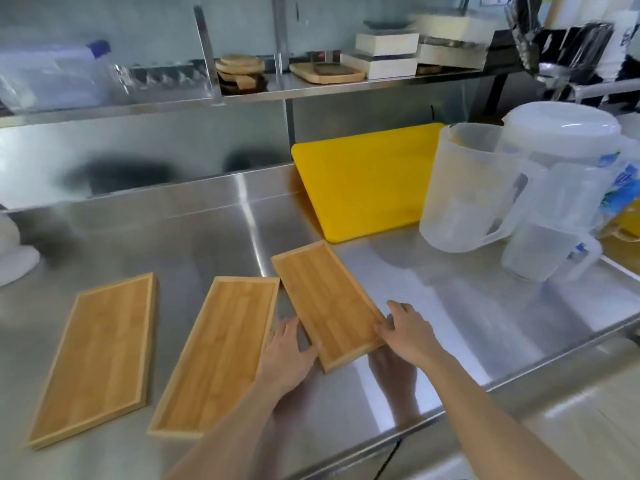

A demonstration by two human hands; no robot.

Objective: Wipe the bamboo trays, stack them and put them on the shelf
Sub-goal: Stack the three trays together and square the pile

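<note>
Three bamboo trays lie on the steel counter. The left tray and the middle tray lie flat, untouched. The right tray is angled, its far end pointing away to the left. My left hand presses against its near left corner, and my right hand holds its near right corner, fingers curled over the rim. The steel shelf runs above the counter along the back wall.
A yellow cutting board leans at the back right. Clear plastic pitchers and a lidded jug crowd the right side. A white cloth-like object sits at the far left. The shelf holds wooden boards, white boxes and a plastic container.
</note>
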